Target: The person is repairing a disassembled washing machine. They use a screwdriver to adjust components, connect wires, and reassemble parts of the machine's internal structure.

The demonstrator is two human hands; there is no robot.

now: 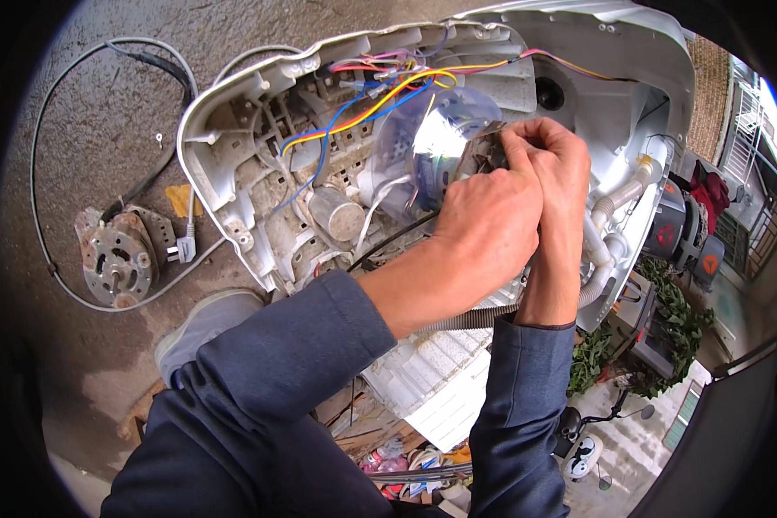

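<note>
Close together over an opened white appliance housing [200, 129], my two hands work beside a motor [436, 168] that sits under a clear plastic cover [393, 147]. My left hand [492, 211] is closed, its fingertips mostly hidden behind its knuckles. Against it, my right hand [561, 164] is pinched, thumb and forefinger meeting at the edge of a dark metal part [485, 151]. Whatever lies between the fingers is too small or covered to name. Red, yellow and blue wires [354, 121] run across the housing, left of my hands. Below them stands a silver cylindrical capacitor [337, 214].
On the wet ground at left lies a loose rusty motor [116, 259] with a grey cable [34, 173] and a plug [185, 246]. Corrugated hoses [617, 194] run inside the housing's right side. My shoe [207, 324] is near its lower left corner. Leafy plants [678, 319] stand at right.
</note>
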